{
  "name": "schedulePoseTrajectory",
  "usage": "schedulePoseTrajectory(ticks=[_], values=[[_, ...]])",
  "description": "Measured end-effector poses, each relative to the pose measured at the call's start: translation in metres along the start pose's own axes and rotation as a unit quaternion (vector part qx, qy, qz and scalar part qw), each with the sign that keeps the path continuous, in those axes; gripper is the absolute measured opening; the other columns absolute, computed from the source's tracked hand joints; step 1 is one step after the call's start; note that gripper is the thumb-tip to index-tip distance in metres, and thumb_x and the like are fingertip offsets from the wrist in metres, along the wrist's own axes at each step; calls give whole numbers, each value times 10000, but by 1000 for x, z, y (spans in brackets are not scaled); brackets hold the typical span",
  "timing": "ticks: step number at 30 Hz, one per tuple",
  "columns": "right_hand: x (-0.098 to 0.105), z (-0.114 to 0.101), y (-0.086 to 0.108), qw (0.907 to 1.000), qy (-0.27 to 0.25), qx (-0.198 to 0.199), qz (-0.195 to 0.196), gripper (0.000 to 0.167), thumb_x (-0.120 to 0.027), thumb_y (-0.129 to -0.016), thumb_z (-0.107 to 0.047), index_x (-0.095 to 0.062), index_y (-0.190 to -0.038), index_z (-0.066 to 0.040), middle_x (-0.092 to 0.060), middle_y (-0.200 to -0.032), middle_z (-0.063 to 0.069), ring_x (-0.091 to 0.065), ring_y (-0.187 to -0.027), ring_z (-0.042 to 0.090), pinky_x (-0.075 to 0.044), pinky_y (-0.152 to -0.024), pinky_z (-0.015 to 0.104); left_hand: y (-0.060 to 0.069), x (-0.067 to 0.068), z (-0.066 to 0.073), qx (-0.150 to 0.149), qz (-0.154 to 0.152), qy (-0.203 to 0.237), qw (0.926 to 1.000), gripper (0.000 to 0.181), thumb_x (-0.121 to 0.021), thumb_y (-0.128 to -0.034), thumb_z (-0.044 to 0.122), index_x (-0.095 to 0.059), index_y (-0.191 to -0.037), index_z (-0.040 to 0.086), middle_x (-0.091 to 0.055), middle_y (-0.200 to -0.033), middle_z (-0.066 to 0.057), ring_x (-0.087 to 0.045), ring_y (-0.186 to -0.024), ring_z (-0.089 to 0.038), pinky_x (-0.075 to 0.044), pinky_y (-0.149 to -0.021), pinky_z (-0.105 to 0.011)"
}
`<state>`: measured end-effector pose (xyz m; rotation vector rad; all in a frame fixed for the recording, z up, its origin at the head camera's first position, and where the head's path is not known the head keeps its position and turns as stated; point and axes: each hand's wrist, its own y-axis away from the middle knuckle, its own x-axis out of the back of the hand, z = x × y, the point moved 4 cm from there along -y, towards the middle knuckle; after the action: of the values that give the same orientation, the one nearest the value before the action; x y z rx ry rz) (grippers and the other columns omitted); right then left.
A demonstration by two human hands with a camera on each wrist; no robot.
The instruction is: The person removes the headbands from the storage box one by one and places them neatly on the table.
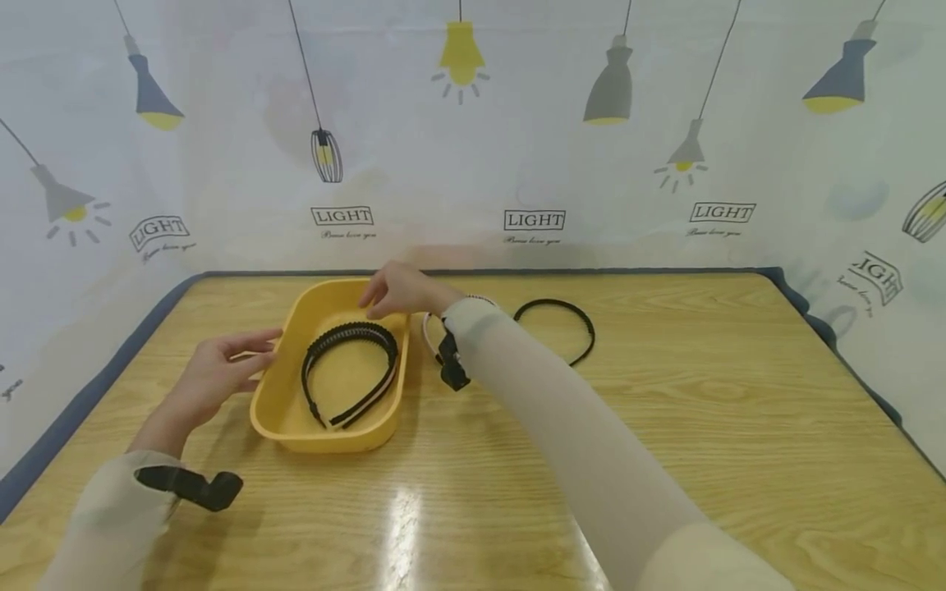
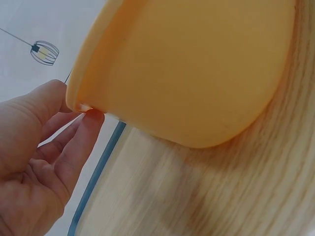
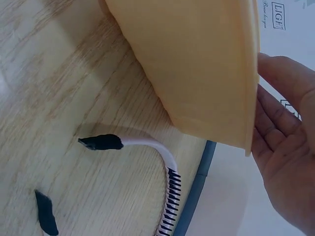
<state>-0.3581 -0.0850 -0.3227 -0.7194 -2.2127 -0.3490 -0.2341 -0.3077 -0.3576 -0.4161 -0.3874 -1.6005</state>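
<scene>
A yellow plastic bin [image 1: 336,443] stands on the table left of centre. Inside it lie black headbands [image 1: 351,330], nested together, one showing a pale pink inner side; their exact number is hard to tell. My left hand [image 1: 214,373] pinches the bin's left rim, thumb on one side and fingertips under the lip, as the left wrist view shows. Over the bin's far right corner hangs my right hand [image 1: 402,289], fingers loosely bent downward and holding nothing visible. To the bin's right lies a pale pink headband [image 3: 160,147] with black wrapping and black tips, partly hidden by my right wrist in the head view.
Farther right on the wooden table [image 1: 702,394] lies a thin black headband [image 1: 593,332], partly behind my right sleeve. A wall covering [image 1: 532,148] printed with lamps rises behind the table's dark-blue edge. Black straps with wrist cameras [image 1: 222,490] sit on both sleeves.
</scene>
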Motion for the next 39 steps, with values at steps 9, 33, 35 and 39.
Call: schedulePoseTrajectory(ticks=[9, 33, 35, 39], values=[[-5, 2, -3, 9993, 348, -82, -115, 252, -676, -841, -129, -673, -1070, -23, -639, -1067, 61, -581, -919, 140, -477, -766, 181, -1, -1, 1, -16, -4, 57, 10000, 510, -564, -924, 193, -412, -1324, -84, -522, -1049, -64, -543, -870, 68, -551, -699, -289], [-15, 4, -5, 9969, 780, -63, -44, 240, -695, -829, -157, -687, -1051, -66, -659, -1018, 31, -596, -887, 107, -481, -744, 161, 0, 0, 1, 34, -4, 58, 10000, 501, -562, -925, 178, -410, -1331, -73, -501, -1101, -143, -535, -873, 71, -551, -699, -285], [-16, 4, -5, 9965, 838, -55, -40, 240, -692, -831, -158, -686, -1053, -68, -656, -1027, 31, -595, -893, 108, -479, -746, 159, 0, 0, 1, 37, 4, 60, 10000, 500, -562, -924, 176, -410, -1331, -72, -501, -1098, -132, -536, -873, 71, -551, -701, -290], [-17, 4, -6, 9959, 903, -68, -58, 244, -686, -835, -151, -684, -1061, -60, -656, -1027, 36, -594, -899, 113, -480, -743, 164, 0, 0, 0, 51, 13, 59, 10000, 494, -562, -923, 172, -415, -1327, -72, -504, -1084, -107, -538, -872, 68, -551, -702, -296]])
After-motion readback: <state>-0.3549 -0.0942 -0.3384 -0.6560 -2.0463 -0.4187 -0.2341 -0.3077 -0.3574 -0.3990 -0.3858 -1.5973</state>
